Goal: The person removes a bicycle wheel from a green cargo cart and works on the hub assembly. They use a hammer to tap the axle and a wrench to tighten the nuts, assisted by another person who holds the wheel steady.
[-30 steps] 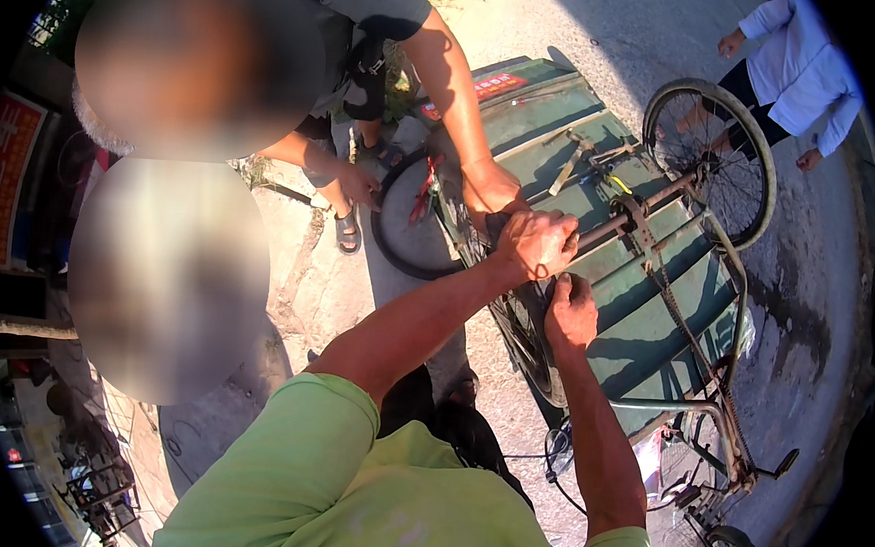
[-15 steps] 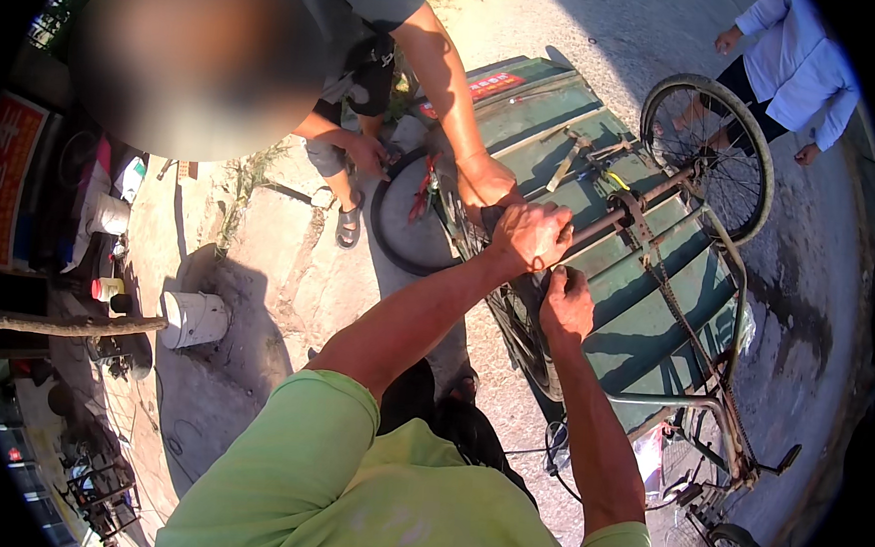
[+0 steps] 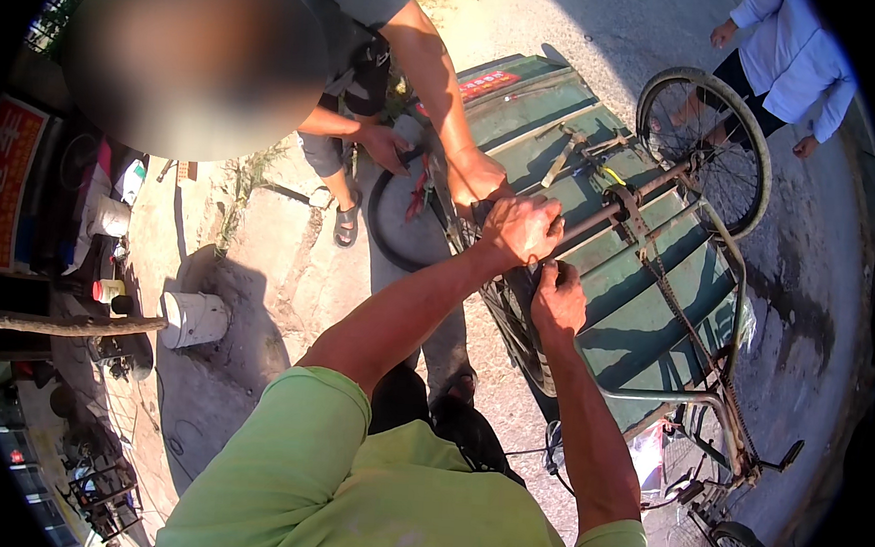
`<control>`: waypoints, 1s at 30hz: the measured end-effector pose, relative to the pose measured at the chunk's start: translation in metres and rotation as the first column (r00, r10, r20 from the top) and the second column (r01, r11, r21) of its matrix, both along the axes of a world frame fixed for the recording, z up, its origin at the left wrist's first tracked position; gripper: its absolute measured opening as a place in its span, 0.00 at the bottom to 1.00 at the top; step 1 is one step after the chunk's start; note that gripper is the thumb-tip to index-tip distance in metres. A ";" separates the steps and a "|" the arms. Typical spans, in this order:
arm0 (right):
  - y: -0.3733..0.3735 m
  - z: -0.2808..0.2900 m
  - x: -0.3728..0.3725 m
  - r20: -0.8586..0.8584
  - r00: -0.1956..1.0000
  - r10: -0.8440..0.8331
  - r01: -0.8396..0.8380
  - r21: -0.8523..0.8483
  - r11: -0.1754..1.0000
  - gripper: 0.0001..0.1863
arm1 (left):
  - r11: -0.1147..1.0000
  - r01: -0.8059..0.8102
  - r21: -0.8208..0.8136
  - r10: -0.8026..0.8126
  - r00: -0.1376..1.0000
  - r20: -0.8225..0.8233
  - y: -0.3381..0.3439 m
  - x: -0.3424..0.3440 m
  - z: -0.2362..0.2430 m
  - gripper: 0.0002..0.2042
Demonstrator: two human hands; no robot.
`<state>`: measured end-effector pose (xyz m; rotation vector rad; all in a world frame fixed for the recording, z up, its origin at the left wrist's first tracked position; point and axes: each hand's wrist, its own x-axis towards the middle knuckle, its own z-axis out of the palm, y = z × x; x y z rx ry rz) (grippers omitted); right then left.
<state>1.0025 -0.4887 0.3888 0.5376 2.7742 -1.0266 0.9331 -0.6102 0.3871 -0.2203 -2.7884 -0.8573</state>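
A cargo tricycle lies tipped over, its green slatted bed (image 3: pixel 622 295) facing me. On its near side is a spoked wheel (image 3: pixel 517 334) with a dark tyre (image 3: pixel 534 279). My left hand (image 3: pixel 522 231) is closed over the upper part of this tyre, beside the end of the axle (image 3: pixel 593 221). Just below, my right hand (image 3: pixel 559 299) grips the same tyre, thumb up. A co-worker's hand (image 3: pixel 478 179) presses on the wheel beside my left hand. The co-worker's other hand (image 3: pixel 383 148) holds a dark object I cannot make out. My fingertips are partly hidden.
A hammer (image 3: pixel 563 161) and other tools lie on the bed. A second spoked wheel (image 3: pixel 702 154) stands at the far right, with a bystander (image 3: pixel 791 70) behind it. A drive chain (image 3: pixel 680 313) runs along the frame. At left are a white bucket (image 3: pixel 194 321) and a wooden pole (image 3: pixel 64 324).
Both my hands have shifted slightly left, still gripping the tyre. The co-worker's free hand has moved a little to the right, toward the wheel.
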 end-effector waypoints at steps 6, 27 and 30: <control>-0.005 0.008 -0.002 0.025 1.000 0.002 -0.002 -0.022 1.000 0.25 | 1.000 0.005 0.010 -0.004 0.997 -0.080 -0.006 -0.003 -0.003 0.10; -0.021 0.006 -0.002 -0.033 0.998 -0.051 0.055 0.142 0.988 0.26 | 0.410 -0.566 0.715 -0.041 0.772 0.635 -0.141 0.247 -0.127 0.12; -0.025 0.004 -0.004 -0.024 0.998 -0.053 0.056 0.129 0.990 0.27 | 0.568 -0.820 0.076 0.141 0.188 0.972 -0.256 0.459 -0.241 0.16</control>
